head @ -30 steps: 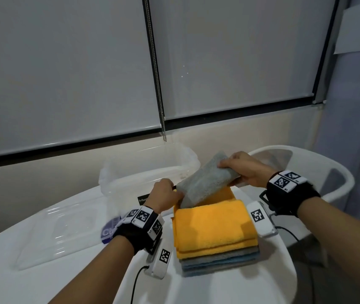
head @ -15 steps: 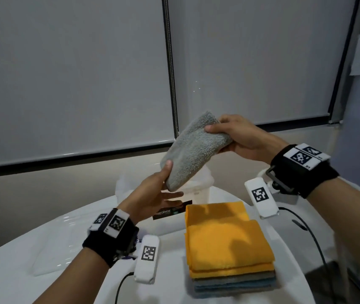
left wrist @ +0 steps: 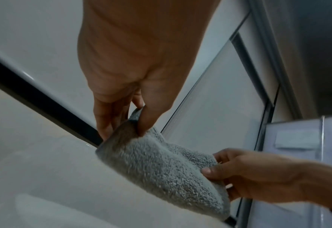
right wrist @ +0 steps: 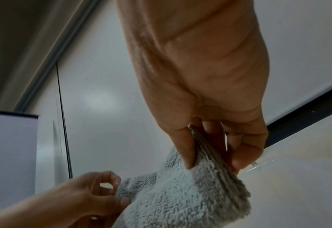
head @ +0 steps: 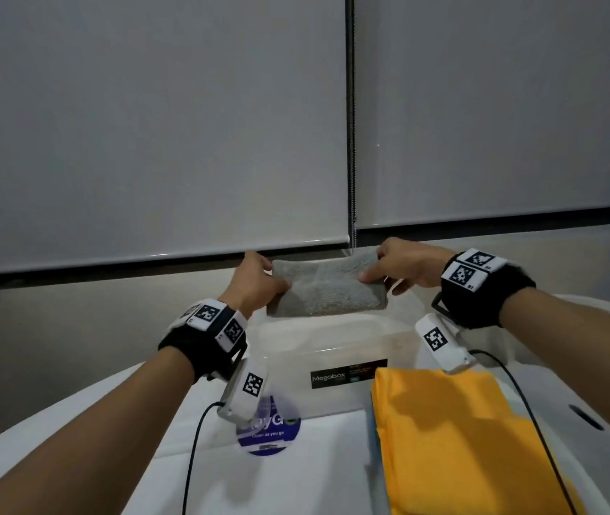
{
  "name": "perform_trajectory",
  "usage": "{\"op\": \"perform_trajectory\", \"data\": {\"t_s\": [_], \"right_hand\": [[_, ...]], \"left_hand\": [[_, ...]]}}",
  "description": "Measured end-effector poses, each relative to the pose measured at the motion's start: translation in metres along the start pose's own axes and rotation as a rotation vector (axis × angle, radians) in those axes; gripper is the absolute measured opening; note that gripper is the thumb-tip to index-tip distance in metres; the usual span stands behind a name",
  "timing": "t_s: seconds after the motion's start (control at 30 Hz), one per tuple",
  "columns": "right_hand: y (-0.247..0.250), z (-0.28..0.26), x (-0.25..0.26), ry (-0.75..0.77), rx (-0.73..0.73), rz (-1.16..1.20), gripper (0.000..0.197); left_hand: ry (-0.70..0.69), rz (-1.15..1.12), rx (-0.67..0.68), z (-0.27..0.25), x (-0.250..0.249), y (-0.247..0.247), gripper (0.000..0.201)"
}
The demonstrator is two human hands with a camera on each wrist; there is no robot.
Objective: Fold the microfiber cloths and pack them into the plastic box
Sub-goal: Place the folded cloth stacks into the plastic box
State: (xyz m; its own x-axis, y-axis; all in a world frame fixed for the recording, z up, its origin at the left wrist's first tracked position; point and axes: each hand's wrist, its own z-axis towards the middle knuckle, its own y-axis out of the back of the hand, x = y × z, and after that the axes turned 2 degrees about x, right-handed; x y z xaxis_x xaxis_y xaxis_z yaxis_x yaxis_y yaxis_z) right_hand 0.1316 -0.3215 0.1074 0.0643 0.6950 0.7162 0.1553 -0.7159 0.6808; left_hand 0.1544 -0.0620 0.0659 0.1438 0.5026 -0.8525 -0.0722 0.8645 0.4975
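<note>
Folded grey microfiber cloth (head: 327, 286) held level between both hands, above the open top of the clear plastic box (head: 333, 347). Whether the cloth touches the box rim cannot be told from the head view.

Left hand (head: 255, 284) pinches the cloth's left end: thumb on the near face, fingers (left wrist: 104, 123) behind it, as the left wrist view shows. Right hand (head: 401, 267) pinches the right end the same way, thumb on the near side and fingers (right wrist: 237, 148) curled behind the stacked edges. Several layers of the fold show between that thumb and those fingers.

Box stands on the white counter (head: 110, 421), with a black label reading "Megabox" (head: 348, 375) on its near wall. Inside of the box is not visible through the hazy wall.

Yellow cloth (head: 455, 436), folded, lies on the counter just right of the box label, touching the near wall of the box. A thin blue edge (head: 373, 425) of another cloth shows beneath it at its left side.

Round blue sticker (head: 270, 431) sits at the near left of the box, partly hidden by the left wrist camera. Both wrists carry black bands with square markers; cables trail from them over the counter
</note>
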Motion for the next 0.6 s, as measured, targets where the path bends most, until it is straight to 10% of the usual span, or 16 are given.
{"op": "perform_trajectory", "data": {"t_s": [0.27, 0.6], "right_hand": [[-0.046, 0.081, 0.003, -0.102, 0.148, -0.377, 0.024], [-0.064, 0.124, -0.02, -0.099, 0.174, -0.784, 0.031]], "left_hand": [[0.036, 0.46, 0.144, 0.045, 0.026, -0.011, 0.014], [0.052, 0.784, 0.358, 0.088, 0.053, -0.033, 0.041]]}}
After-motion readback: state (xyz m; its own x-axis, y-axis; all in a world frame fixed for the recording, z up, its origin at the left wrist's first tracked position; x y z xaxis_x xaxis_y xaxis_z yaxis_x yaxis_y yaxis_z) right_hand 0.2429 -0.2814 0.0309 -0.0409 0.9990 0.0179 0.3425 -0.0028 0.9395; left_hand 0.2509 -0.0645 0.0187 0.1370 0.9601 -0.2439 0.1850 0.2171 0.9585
